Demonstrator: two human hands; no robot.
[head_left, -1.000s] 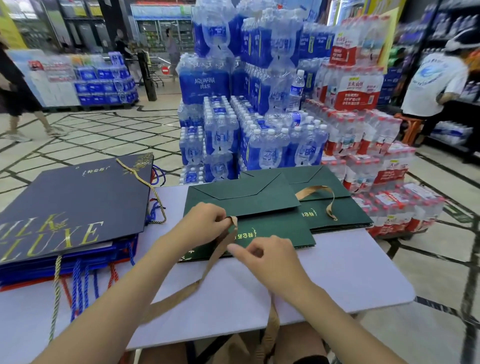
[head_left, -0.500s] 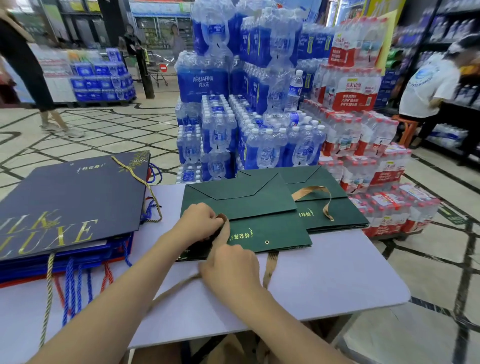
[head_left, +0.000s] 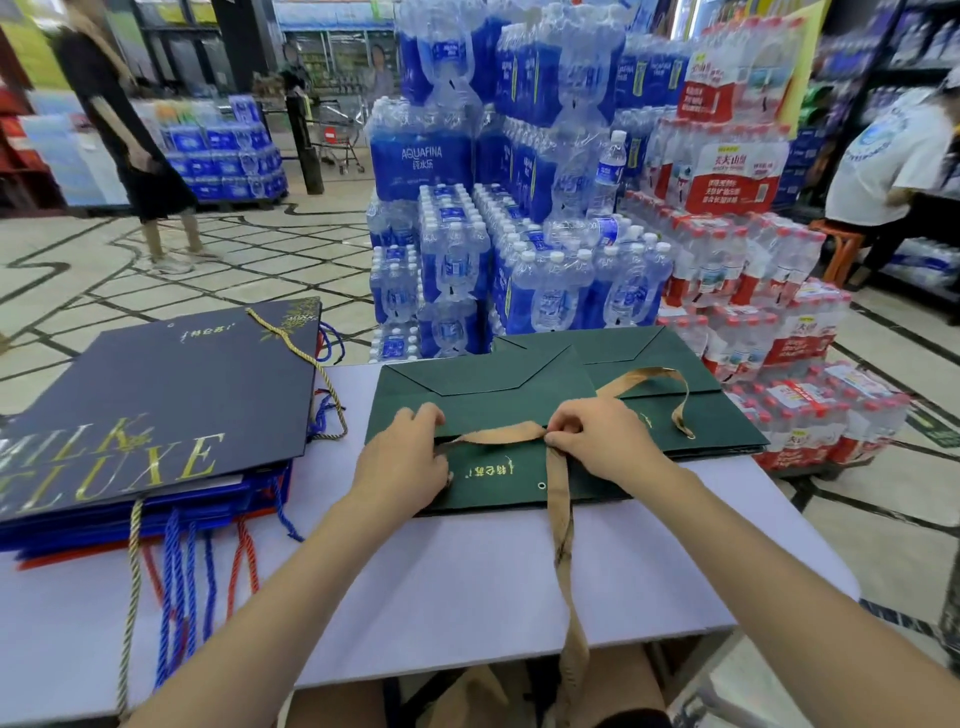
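From the near edge of the green bag (head_left: 493, 387), the tan ribbon (head_left: 493, 431) runs up past the eyelet (head_left: 542, 486), then crosswise between our right hand (head_left: 608, 439), pinching the bend (nearer that eyelet), and our left hand (head_left: 402, 457), curled round its end, with a navy bag (head_left: 156, 395) reading MILK DELUXE left of the green bag and AQUAFINA packs (head_left: 421, 156) beyond.

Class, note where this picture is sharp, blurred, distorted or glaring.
Head view: left hand, right hand, ribbon and green bag sharp; person at far left blurred; floor lines and table edge bowed by the wide lens; even light, soft shadows under the hands, sheen on the water packs.
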